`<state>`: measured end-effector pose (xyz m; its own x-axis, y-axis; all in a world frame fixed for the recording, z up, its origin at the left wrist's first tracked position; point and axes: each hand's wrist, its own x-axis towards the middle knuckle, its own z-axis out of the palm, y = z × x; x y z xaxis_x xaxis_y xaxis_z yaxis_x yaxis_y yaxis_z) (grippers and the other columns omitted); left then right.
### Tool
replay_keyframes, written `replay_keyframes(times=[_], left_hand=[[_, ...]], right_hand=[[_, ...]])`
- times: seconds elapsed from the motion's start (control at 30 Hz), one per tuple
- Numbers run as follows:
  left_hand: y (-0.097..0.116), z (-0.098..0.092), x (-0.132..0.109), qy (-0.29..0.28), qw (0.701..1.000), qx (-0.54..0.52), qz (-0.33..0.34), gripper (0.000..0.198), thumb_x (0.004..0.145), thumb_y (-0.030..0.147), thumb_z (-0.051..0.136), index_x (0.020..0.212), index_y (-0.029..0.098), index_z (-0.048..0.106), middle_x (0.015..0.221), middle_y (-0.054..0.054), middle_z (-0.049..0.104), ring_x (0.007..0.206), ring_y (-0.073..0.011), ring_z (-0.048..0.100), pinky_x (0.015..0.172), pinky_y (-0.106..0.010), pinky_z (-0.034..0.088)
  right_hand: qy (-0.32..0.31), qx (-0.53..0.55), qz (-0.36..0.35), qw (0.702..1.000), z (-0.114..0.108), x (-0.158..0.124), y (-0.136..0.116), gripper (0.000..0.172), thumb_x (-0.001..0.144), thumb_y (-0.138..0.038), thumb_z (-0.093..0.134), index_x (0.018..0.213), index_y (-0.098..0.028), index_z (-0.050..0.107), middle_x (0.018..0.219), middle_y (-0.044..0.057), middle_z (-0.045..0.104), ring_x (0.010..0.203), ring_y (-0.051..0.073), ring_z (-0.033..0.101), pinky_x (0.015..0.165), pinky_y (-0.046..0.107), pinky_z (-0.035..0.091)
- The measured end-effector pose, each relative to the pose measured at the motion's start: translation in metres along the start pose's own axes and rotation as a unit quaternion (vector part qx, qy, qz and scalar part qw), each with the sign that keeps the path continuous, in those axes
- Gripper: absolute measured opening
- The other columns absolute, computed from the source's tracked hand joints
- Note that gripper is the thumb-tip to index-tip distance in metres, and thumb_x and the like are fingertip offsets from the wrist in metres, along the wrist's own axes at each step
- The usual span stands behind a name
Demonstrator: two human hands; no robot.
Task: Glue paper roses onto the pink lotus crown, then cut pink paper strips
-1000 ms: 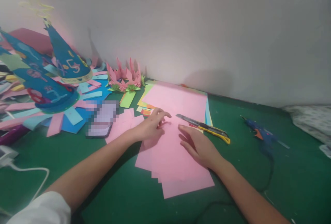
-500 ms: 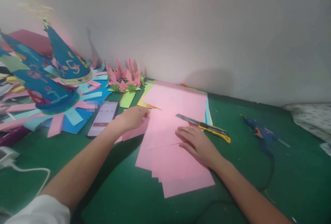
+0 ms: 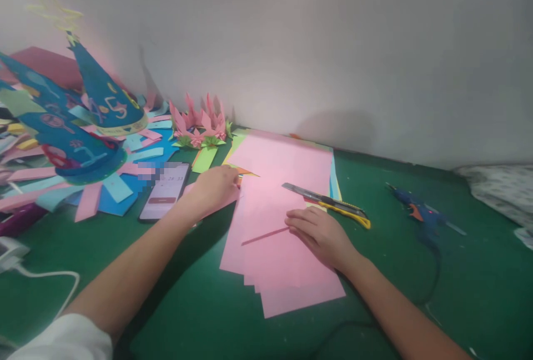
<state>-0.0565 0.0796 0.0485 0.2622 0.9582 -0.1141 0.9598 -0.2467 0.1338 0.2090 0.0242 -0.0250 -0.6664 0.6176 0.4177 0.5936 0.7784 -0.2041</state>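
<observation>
My left hand (image 3: 214, 189) is closed, fingers curled over the left edge of the pink paper stack, beside smaller pink paper pieces (image 3: 222, 203). Whatever its fingertips hold, if anything, is hidden. Fanned pink sheets (image 3: 270, 271) lie in front of me, their lower edges stepped. My right hand (image 3: 318, 233) rests on them, with fingers close together at a pink paper edge (image 3: 264, 236) that stands slightly raised and runs to the fingertips. A yellow-handled utility knife (image 3: 328, 200) lies across the sheets just beyond this hand.
A phone (image 3: 166, 191) lies left of my left hand. Blue decorated cone hats (image 3: 110, 96) and a pink paper crown (image 3: 200, 127) stand at the back left. At right is a blue glue gun (image 3: 416, 207) with its cable. A white cable (image 3: 54, 274) lies near left.
A pink paper edge by my right fingertips has risen into a visible dark line. My left hand has shifted slightly up and keeps its fingers curled.
</observation>
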Motion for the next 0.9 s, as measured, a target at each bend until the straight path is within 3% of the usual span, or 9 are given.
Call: replay_keyframes(times=[0.07,0.17,0.27,0.37,0.43,0.5,0.67,0.8,0.9], left_hand=[[0.007,0.011,0.001,0.021,0.993,-0.103,0.059,0.018,0.083,0.029,0.048,0.091,0.018,0.060,0.090,-0.005,0.067,0.081,-0.0191,0.062,0.069,-0.027,0.044],[0.016,0.025,0.001,-0.016,0.968,-0.233,0.096,0.025,0.086,0.040,0.046,0.099,0.020,0.056,0.083,-0.003,0.068,0.077,-0.0174,0.062,0.067,-0.026,0.044],[0.020,0.033,0.003,-0.039,0.944,-0.307,0.115,0.027,0.091,0.039,0.037,0.102,0.020,0.053,0.076,-0.001,0.067,0.069,-0.0150,0.062,0.065,-0.026,0.046],[0.018,0.040,0.008,0.032,0.954,-0.273,0.116,0.024,0.093,0.029,0.033,0.102,0.018,0.053,0.087,-0.005,0.067,0.079,-0.0167,0.063,0.074,-0.030,0.047],[0.015,0.044,0.011,0.102,0.965,-0.203,0.134,0.020,0.090,0.024,0.039,0.102,0.017,0.054,0.101,-0.010,0.064,0.097,-0.0208,0.059,0.085,-0.035,0.046],[0.011,0.048,0.014,0.134,0.967,-0.144,0.164,0.020,0.087,0.020,0.046,0.105,0.016,0.054,0.112,-0.013,0.059,0.109,-0.0241,0.053,0.092,-0.039,0.043],[0.007,0.051,0.015,0.109,0.975,-0.083,0.177,0.032,0.080,0.019,0.057,0.111,0.011,0.050,0.118,-0.016,0.055,0.113,-0.0274,0.049,0.094,-0.041,0.042],[0.008,0.049,0.015,0.099,0.979,-0.070,0.163,0.037,0.078,0.025,0.062,0.110,0.010,0.052,0.112,-0.015,0.057,0.110,-0.0286,0.050,0.095,-0.042,0.040],[0.007,0.049,0.015,0.119,0.979,-0.069,0.151,0.042,0.076,0.028,0.063,0.114,0.013,0.052,0.110,-0.013,0.057,0.107,-0.0279,0.051,0.094,-0.042,0.039]], right_hand=[[0.018,-0.010,-0.003,1.000,0.001,-0.001,0.000,0.018,0.090,-0.019,0.049,0.101,-0.018,0.064,0.102,0.008,0.069,0.088,0.019,0.062,0.076,0.036,0.050],[0.048,-0.020,0.003,0.999,0.001,-0.002,0.001,0.018,0.089,-0.019,0.050,0.102,-0.017,0.063,0.100,0.009,0.070,0.087,0.019,0.064,0.076,0.035,0.051],[0.074,-0.008,0.022,0.997,-0.001,-0.003,0.000,0.019,0.090,-0.019,0.048,0.101,-0.019,0.063,0.100,0.007,0.071,0.089,0.019,0.066,0.077,0.033,0.053],[0.121,0.028,0.076,0.989,-0.005,-0.003,-0.003,0.021,0.090,-0.019,0.046,0.101,-0.021,0.064,0.099,0.006,0.072,0.091,0.018,0.067,0.080,0.032,0.054],[0.162,0.051,0.105,0.980,-0.007,-0.004,-0.005,0.022,0.090,-0.020,0.046,0.102,-0.022,0.065,0.099,0.005,0.072,0.092,0.018,0.067,0.082,0.032,0.054],[0.185,0.067,0.103,0.975,-0.010,-0.006,-0.007,0.023,0.089,-0.020,0.047,0.102,-0.023,0.066,0.100,0.004,0.072,0.093,0.019,0.067,0.083,0.033,0.055],[0.188,0.063,0.055,0.979,-0.014,-0.007,-0.011,0.026,0.088,-0.015,0.048,0.106,-0.025,0.064,0.109,0.004,0.069,0.099,0.019,0.065,0.086,0.034,0.054],[0.264,0.026,0.142,0.954,-0.010,-0.004,-0.005,0.039,0.088,-0.015,0.050,0.125,-0.026,0.053,0.121,0.005,0.063,0.107,0.021,0.061,0.093,0.038,0.051],[0.241,0.024,0.204,0.948,-0.003,-0.001,0.005,0.049,0.090,-0.018,0.046,0.138,-0.024,0.039,0.135,0.008,0.051,0.117,0.023,0.054,0.097,0.041,0.048]])
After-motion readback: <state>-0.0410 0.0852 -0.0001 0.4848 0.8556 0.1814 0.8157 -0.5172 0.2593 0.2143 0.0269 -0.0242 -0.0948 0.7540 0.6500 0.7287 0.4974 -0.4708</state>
